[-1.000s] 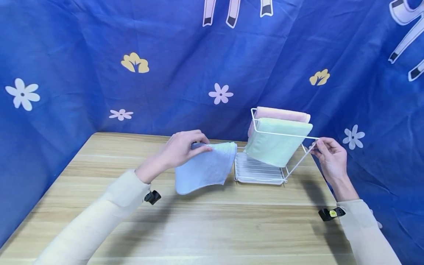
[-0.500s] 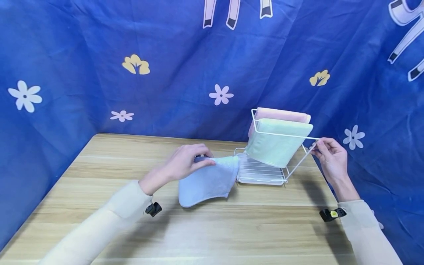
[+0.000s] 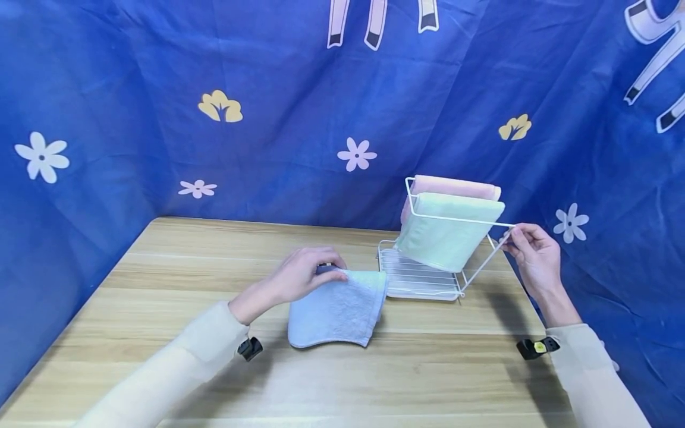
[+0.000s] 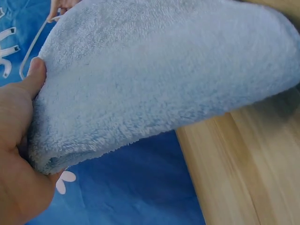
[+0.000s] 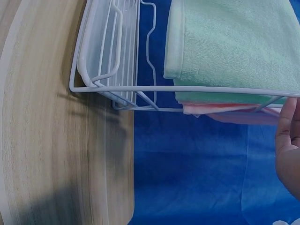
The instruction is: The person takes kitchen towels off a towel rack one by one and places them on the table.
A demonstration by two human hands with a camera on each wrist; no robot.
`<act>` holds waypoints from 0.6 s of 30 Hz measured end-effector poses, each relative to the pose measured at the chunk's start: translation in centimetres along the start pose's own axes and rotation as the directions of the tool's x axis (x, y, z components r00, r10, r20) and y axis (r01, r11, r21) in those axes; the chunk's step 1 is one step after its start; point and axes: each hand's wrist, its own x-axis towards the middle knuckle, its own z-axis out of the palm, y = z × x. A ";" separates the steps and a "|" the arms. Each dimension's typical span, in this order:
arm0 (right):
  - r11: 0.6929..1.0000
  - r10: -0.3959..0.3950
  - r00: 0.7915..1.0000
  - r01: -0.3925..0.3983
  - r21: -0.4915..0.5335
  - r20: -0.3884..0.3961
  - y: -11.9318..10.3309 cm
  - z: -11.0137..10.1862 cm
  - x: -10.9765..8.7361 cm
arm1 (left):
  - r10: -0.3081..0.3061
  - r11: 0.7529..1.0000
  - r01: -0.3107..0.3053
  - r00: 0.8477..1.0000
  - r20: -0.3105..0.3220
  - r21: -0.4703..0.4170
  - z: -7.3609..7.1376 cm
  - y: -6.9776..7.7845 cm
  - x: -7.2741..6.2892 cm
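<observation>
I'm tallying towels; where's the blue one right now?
In the head view, just below centre: the left hand holds the blue towel, left of the white rack.

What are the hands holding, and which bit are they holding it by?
The left hand pinches the light blue towel by its top edge. The right hand holds the white wire rack at its upper right corner.

cream sleeves (image 3: 179, 362), black wrist cameras (image 3: 250, 349)

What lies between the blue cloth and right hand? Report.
The white rack, with the green cloth and the pink cloth hung on it, stands between the blue cloth and the right hand, in the head view.
</observation>
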 end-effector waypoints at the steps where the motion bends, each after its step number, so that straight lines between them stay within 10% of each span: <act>1: 1.000 -0.001 1.000 0.001 -0.003 0.000 0.0 0.0 0.0 | -0.006 1.000 0.006 1.000 0.001 0.002 0.1 -0.2 0.0; 18: 1.000 0.003 1.000 -0.003 -0.010 -0.014 0.0 0.2 0.0 | -0.077 0.997 0.076 0.997 0.011 0.031 0.8 -4.5 2.3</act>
